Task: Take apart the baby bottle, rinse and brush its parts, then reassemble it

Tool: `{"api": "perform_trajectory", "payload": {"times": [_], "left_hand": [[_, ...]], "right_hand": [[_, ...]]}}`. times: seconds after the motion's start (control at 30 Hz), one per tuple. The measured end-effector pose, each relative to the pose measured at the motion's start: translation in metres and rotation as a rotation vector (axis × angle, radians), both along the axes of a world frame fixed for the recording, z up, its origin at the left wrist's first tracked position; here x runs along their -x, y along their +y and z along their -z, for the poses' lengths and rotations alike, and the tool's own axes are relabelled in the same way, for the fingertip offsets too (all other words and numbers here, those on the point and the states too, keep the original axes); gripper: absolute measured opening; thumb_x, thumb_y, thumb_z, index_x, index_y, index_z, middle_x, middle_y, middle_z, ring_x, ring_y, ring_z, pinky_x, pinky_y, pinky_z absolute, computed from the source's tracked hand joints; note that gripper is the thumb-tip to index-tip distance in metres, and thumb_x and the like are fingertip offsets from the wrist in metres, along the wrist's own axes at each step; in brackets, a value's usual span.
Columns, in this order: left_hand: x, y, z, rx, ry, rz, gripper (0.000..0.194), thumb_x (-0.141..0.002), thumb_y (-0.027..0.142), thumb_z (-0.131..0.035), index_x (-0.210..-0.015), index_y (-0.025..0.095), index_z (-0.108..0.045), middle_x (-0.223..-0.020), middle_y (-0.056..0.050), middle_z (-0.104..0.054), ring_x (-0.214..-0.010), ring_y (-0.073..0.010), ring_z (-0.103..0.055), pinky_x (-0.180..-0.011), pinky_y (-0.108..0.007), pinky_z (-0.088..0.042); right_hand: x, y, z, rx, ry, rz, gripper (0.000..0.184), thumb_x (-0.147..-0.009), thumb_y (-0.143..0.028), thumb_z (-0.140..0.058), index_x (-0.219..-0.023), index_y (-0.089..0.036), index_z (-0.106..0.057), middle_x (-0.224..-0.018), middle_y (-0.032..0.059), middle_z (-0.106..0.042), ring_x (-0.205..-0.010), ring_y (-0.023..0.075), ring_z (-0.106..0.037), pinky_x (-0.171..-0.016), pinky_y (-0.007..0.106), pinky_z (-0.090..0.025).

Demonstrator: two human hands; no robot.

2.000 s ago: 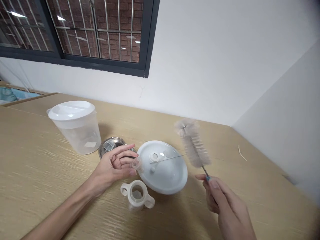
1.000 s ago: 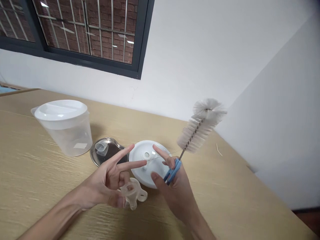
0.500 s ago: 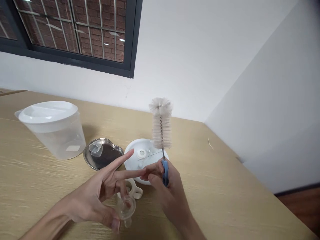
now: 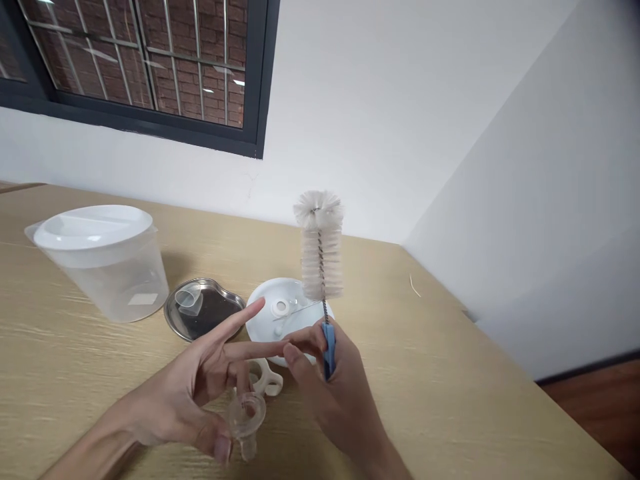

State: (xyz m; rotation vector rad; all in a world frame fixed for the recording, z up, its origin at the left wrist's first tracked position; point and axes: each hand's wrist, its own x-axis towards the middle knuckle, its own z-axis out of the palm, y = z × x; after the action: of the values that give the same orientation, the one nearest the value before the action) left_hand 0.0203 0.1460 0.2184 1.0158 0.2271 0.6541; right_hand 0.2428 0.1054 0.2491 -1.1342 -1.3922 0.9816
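A bottle brush [image 4: 322,257] stands upright in my right hand [image 4: 333,383], whose fingers wrap its blue handle [image 4: 329,350]. The thumb and index finger of that hand touch the outstretched middle finger of my left hand [image 4: 200,387]. Between the thumb and bent fingers of my left hand is a clear bottle nipple [image 4: 247,420], tip downward, while the index finger points out. Just behind it, a white two-handled bottle grip [image 4: 271,382] is partly hidden by the fingers. A white round dish [image 4: 263,303] lies beyond my hands, with a thin wire-like line across it.
A translucent pitcher [image 4: 123,280] with a white lid stands on the wooden table at left. Beside it is a kidney-shaped metal tray [image 4: 220,310] holding a small clear cup-like piece [image 4: 189,300]. A thin pale strip [image 4: 415,285] lies at right. A wall and barred window rise behind.
The right thumb has shifted toward the left middle finger. The nipple sits slightly lower and further left. The whole view has moved a little; both hands keep their holds.
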Motion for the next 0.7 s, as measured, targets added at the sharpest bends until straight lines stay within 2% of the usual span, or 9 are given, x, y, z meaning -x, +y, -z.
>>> {"api": "perform_trajectory", "payload": {"times": [0.1,0.17,0.3,0.4,0.47,0.57,0.63,0.7], "left_hand": [[-0.001,0.0,0.001,0.009,-0.026,-0.009,0.132,-0.059,0.005,-0.094,-0.16,0.043,-0.017,-0.157,-0.02,-0.044,-0.086,-0.0117,-0.062,-0.07,-0.021,-0.055],[-0.002,0.0,0.001,0.01,-0.047,-0.02,0.132,-0.059,0.011,-0.096,-0.16,0.041,-0.017,-0.155,-0.021,-0.047,-0.084,-0.0101,-0.06,-0.074,-0.022,-0.055],[0.0,0.0,0.005,0.007,-0.023,-0.02,0.132,-0.059,0.018,-0.097,-0.16,0.042,-0.015,-0.157,-0.019,-0.044,-0.085,-0.0103,-0.06,-0.076,-0.023,-0.054],[0.001,0.0,0.01,-0.012,0.003,-0.02,0.133,-0.058,0.022,-0.098,-0.16,0.044,-0.015,-0.158,-0.018,-0.043,-0.088,-0.0122,-0.062,-0.076,-0.024,-0.053],[0.001,0.0,0.011,-0.029,0.003,-0.018,0.134,-0.057,0.025,-0.099,-0.16,0.042,-0.016,-0.157,-0.018,-0.045,-0.089,-0.013,-0.063,-0.079,-0.026,-0.053],[-0.001,0.001,0.008,-0.028,-0.011,-0.002,0.132,-0.057,0.026,-0.099,-0.16,0.04,-0.018,-0.156,-0.02,-0.046,-0.088,-0.0116,-0.062,-0.081,-0.025,-0.053],[-0.004,0.001,0.004,-0.019,-0.03,0.018,0.13,-0.058,0.026,-0.099,-0.16,0.04,-0.019,-0.156,-0.021,-0.046,-0.088,-0.0115,-0.063,-0.081,-0.025,-0.054],[-0.005,0.002,0.001,-0.012,-0.041,0.031,0.127,-0.06,0.023,-0.098,-0.159,0.041,-0.021,-0.158,-0.02,-0.044,-0.09,-0.0117,-0.065,-0.082,-0.024,-0.053]], "right_hand": [[0.0,0.0,-0.001,-0.019,0.029,0.009,0.02,-0.076,-0.01,-0.054,-0.077,-0.025,-0.04,-0.087,0.0033,-0.072,-0.084,0.0193,-0.069,-0.074,0.033,-0.057],[-0.001,-0.001,-0.001,-0.035,0.05,-0.008,0.022,-0.076,-0.01,-0.053,-0.076,-0.025,-0.036,-0.088,0.0032,-0.073,-0.085,0.019,-0.069,-0.076,0.034,-0.056],[-0.001,-0.002,-0.001,-0.019,0.021,-0.012,0.026,-0.089,-0.028,-0.06,-0.077,-0.025,-0.038,-0.081,0.003,-0.07,-0.075,0.0176,-0.065,-0.067,0.031,-0.052],[0.0,-0.002,0.001,0.01,-0.07,0.038,0.032,-0.09,-0.039,-0.066,-0.077,-0.024,-0.041,-0.075,0.0016,-0.066,-0.069,0.0165,-0.062,-0.064,0.03,-0.051],[0.0,-0.001,0.002,0.014,-0.039,0.048,0.035,-0.093,-0.042,-0.062,-0.076,-0.025,-0.037,-0.073,0.0005,-0.064,-0.07,0.0166,-0.063,-0.066,0.031,-0.052],[0.0,-0.003,0.004,-0.01,0.078,0.049,0.032,-0.099,-0.04,-0.049,-0.076,-0.025,-0.034,-0.08,0.0023,-0.068,-0.079,0.018,-0.069,-0.075,0.033,-0.056],[-0.001,-0.004,0.006,-0.03,0.1,0.061,0.026,-0.1,-0.038,-0.047,-0.078,-0.024,-0.041,-0.09,0.0057,-0.072,-0.088,0.0194,-0.071,-0.081,0.035,-0.056],[-0.001,-0.006,0.01,-0.046,0.092,0.043,0.017,-0.099,-0.037,-0.051,-0.088,-0.024,-0.052,-0.103,0.0085,-0.074,-0.096,0.0209,-0.071,-0.084,0.037,-0.057]]}}
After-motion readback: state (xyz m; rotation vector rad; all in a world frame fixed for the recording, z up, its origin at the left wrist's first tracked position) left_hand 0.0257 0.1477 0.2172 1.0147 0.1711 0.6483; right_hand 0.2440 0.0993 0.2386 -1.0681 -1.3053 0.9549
